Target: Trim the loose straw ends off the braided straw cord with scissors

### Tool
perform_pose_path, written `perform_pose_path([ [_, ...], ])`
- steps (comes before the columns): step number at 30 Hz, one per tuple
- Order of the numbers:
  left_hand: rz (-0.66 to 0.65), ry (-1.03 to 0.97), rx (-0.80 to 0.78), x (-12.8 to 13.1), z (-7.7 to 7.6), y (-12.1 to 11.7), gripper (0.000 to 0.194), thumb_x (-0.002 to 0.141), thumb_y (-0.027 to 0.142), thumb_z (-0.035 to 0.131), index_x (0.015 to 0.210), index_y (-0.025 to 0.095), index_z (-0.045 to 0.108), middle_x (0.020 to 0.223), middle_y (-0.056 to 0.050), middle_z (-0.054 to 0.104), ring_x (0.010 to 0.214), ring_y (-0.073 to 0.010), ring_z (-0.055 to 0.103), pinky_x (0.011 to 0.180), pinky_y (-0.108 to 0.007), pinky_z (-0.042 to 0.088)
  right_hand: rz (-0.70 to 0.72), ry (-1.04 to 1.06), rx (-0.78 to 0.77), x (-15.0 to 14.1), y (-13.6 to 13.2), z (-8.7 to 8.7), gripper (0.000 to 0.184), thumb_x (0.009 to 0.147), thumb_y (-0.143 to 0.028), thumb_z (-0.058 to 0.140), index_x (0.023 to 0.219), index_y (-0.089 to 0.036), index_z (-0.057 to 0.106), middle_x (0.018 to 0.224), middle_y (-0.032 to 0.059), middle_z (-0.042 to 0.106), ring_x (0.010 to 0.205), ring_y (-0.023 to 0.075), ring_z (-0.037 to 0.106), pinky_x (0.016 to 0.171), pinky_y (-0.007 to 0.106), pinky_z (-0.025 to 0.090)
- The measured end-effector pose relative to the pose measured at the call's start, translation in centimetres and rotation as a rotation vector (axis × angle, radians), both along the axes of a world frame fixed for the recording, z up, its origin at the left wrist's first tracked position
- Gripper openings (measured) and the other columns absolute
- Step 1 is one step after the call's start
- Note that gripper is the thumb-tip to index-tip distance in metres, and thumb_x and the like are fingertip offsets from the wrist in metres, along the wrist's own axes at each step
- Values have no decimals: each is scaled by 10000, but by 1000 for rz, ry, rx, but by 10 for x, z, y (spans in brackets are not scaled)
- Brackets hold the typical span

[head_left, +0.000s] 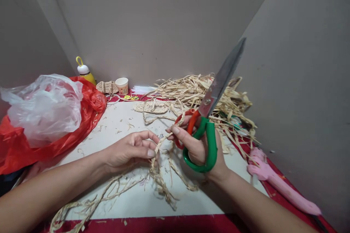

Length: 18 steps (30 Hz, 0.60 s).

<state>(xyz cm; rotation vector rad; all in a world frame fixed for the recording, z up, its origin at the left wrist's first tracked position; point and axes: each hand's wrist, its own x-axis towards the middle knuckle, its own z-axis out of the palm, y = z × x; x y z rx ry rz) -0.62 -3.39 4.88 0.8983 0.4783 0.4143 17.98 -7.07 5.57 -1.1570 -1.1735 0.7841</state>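
My left hand (136,148) pinches a braided straw cord (161,142) between thumb and fingers, over the white board. My right hand (195,142) carries a pair of scissors (212,102) with one red and one green handle, blades pointing up and away. The thumb and fingertips of that hand also pinch the cord, so a short stretch runs between my two hands. Frayed ends of the cord hang below my left hand. Behind, a woven straw sole (151,107) lies flat on the board, with a cord looping near it.
A heap of dry straw (188,89) lies at the back right. A pink glue gun (284,185) rests at the right edge. At the left are plastic bags (51,105); behind them stand a yellow bottle (86,72) and a paper cup (122,86). Grey walls enclose the table.
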Motion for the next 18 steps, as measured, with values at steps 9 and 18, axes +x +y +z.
perform_pose_path([
  [9,-7,-53,-2,-3,2,-2,324,660,208,777,941,142,630,816,-61,632,765,-146,604,731,-257,425,-30,107,21,6,4,-14,269,734,-363,707,848,-197,529,735,7,663,620,173,665,587,302,543],
  [18,5,8,-36,-4,0,0,305,710,292,739,949,112,684,769,-38,604,546,-71,524,531,-205,400,-108,187,43,13,9,-5,289,712,-368,721,849,-208,524,737,8,685,589,165,659,528,282,534],
])
